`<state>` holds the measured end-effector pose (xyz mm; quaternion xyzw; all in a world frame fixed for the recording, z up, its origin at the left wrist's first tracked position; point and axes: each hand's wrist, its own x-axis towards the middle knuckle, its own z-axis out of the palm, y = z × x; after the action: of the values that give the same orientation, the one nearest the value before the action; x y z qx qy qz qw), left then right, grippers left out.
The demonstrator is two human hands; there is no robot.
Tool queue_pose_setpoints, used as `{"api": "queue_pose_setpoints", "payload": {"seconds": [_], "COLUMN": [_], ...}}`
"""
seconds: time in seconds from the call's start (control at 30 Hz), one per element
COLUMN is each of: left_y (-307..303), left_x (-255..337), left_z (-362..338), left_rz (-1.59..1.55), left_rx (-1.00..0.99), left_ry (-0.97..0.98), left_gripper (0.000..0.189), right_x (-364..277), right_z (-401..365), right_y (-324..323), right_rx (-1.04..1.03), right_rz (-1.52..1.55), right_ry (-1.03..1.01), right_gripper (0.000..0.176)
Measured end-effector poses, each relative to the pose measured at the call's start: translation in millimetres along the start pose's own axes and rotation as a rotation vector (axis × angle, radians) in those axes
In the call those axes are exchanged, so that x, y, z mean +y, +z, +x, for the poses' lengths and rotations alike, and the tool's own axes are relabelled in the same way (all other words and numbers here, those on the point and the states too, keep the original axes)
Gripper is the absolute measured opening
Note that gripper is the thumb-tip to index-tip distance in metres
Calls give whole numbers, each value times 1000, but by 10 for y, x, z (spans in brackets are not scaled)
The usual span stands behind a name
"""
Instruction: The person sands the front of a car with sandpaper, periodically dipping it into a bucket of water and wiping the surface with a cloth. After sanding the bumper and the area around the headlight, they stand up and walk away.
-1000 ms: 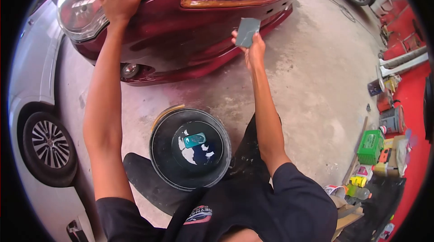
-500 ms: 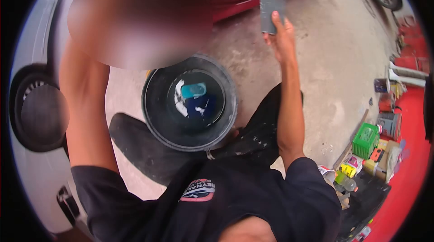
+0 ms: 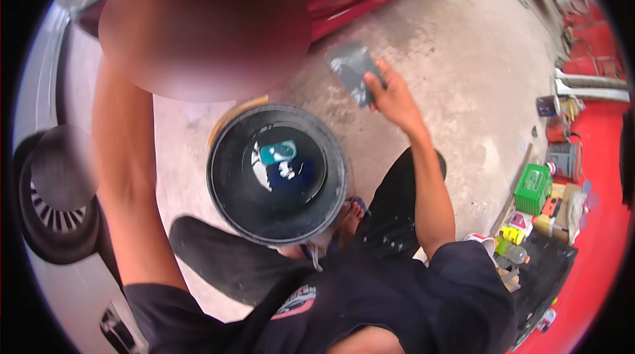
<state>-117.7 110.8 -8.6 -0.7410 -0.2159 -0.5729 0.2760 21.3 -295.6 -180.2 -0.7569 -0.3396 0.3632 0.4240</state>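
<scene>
My right hand (image 3: 391, 94) grips a thin grey rectangular sheet (image 3: 354, 73) by its lower right edge, thumb on top. The sheet has pale wet-looking patches and is tilted above the floor. Below and left of it stands a round black bucket (image 3: 225, 212) holding dark liquid. A teal block (image 3: 278, 152) lies inside the bucket, beside a dark blue shape (image 3: 301, 172). My left arm reaches up the left side, passes behind a blurred area and leaves at the top edge; its hand does not show.
A dark red car panel (image 3: 370, 0) is at the top, a grey car with a wheel (image 3: 49, 202) at the left. My knees flank the bucket. At the right are a green crate (image 3: 533, 188), a grey can (image 3: 564, 159), bottles and a black tray (image 3: 546, 274).
My right hand has moved down and left with the grey sheet, which is now tilted and nearer the bucket. The view has shifted, and the bucket sits slightly lower in it.
</scene>
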Motion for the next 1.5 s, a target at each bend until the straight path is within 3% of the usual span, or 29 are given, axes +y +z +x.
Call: {"api": "queue_pose_setpoints", "payload": {"seconds": [0.07, 0.1, 0.13, 0.2, 0.37, 0.4, 0.43, 0.47, 0.5, 0.53, 0.57, 0.6, 0.63, 0.7, 0.77, 0.87, 1.0, 1.17, 1.23, 1.3, 1.33, 1.4, 1.5], "left_y": [59, 178, 336, 46, -521, -688, -956, -1203, -1563, -2135, -2620, -3238, -4141, -5266, -5905, -6218, -6139, -5238, -4782, -4057, -3596, -2838, -2172], "left_x": [-23, -111, -229, -28, 161, 184, 196, 223, 202, 163, 102, 36, 40, 203, 439, 717, 1234, 2331, 2784, 3316, 3749, 4421, 5252], "left_z": [-87, -170, -121, 93, 472, 449, 413, 159, -226, -644, -1104, -1279, -1701, -1227, -724, -192, 286, 792, 846, 891, 1777, 2512, 3403], "left_rz": [-37, -131, -33, -28, -259, -331, -470, -485, -619, -528, -543, -725, -653, -590, -455, -359, -295, -401, -546, -821, -708, -905, -1054], "left_rx": [-90, -178, -106, -126, -482, -582, -830, -791, -1009, -1549, -1850, -2134, -2081, -2289, -2345, -2231, -2023, -1704, -1553, -1341, -1574, -1508, -1557], "left_ry": [-25, -121, -41, -101, -217, -275, -391, -314, -442, -529, -585, -468, -553, -938, -1405, -1716, -1906, -1901, -1768, -1447, -1499, -1071, -1055], "left_gripper": [37, 43, 40, 45, 55, 57, 60, 58, 55, 56, 55, 52, 50, 48, 47, 45, 42, 39, 39, 38, 36, 41, 36], "right_x": [370, 537, 544, 44, 481, 382, 160, -86, -361, -610, -862, -1095, -1332, -1656, -1580, -1497, -1295, -594, -760, -272, -82, 203, 287], "right_z": [159, 252, 265, -41, -564, -783, -1019, -1273, -1541, -1866, -2100, -2344, -2552, -2923, -3116, -3293, -3296, -2880, -2864, -2776, -2804, -2876, -3164], "right_y": [45, 46, -4, -96, 311, 369, 347, 298, 233, 101, -15, -145, -344, -651, -930, -1294, -2085, -3305, -4051, -4592, -4893, -5613, -6599], "right_rx": [214, 286, 357, 323, 594, 642, 658, 671, 648, 626, 588, 548, 485, 354, 382, 404, 341, 315, 263, 387, 410, 478, 528], "right_rz": [57, -78, -213, -139, -123, -90, -42, 11, 16, 21, -16, -51, -45, -19, -67, -96, -121, -40, 61, 9, -10, -10, 272], "right_ry": [-85, -199, -311, 92, 155, 175, 259, 345, 428, 503, 534, 562, 579, 606, 616, 710, 845, 766, 707, 560, 560, 575, 691], "right_gripper": [20, 23, 26, 29, 27, 26, 28, 29, 30, 31, 34, 37, 38, 40, 41, 41, 38, 34, 34, 34, 35, 40, 47]}}
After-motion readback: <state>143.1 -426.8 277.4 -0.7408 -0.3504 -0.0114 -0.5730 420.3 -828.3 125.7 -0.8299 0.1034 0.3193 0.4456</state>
